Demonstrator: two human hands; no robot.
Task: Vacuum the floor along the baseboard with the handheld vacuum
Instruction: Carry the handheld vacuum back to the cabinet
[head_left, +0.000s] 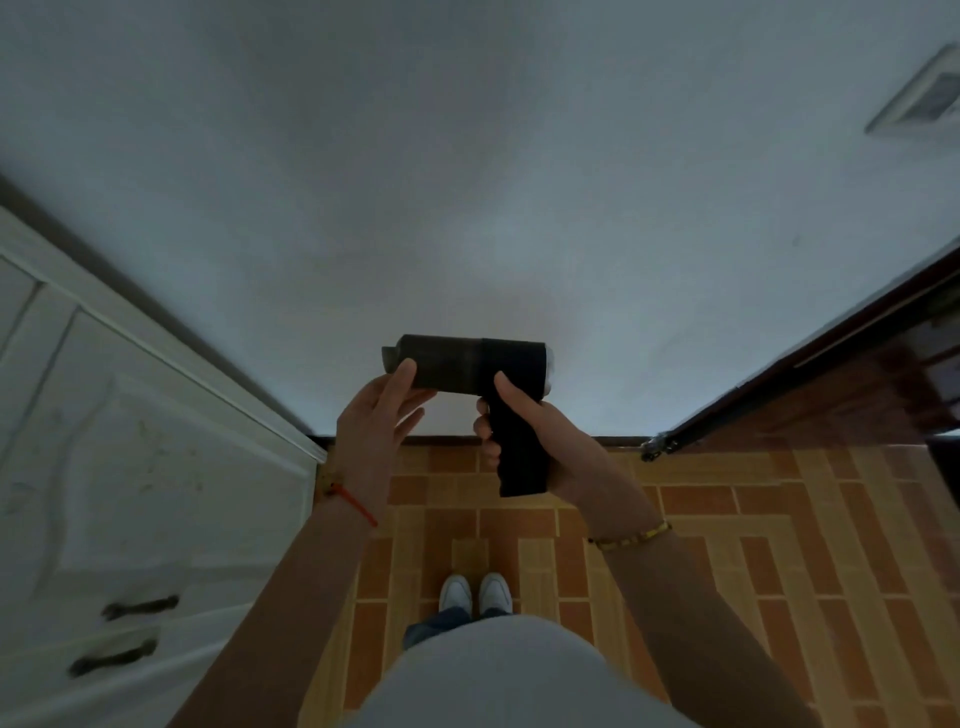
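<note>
A black handheld vacuum (467, 364) is held up in front of the white wall, its barrel lying sideways with the nozzle pointing left. My right hand (535, 441) is wrapped around its downward grip. My left hand (374, 415) supports the nozzle end of the barrel, thumb on top and fingers spread below. The dark baseboard (441, 440) runs along the bottom of the wall, just past the orange and yellow tiled floor (727, 545).
A white cabinet (130, 467) with two dark handles stands on the left against the wall. A dark wooden door (831, 374) stands open on the right, with a metal fitting at its bottom corner. My white shoes (475, 592) stand on the tiles below.
</note>
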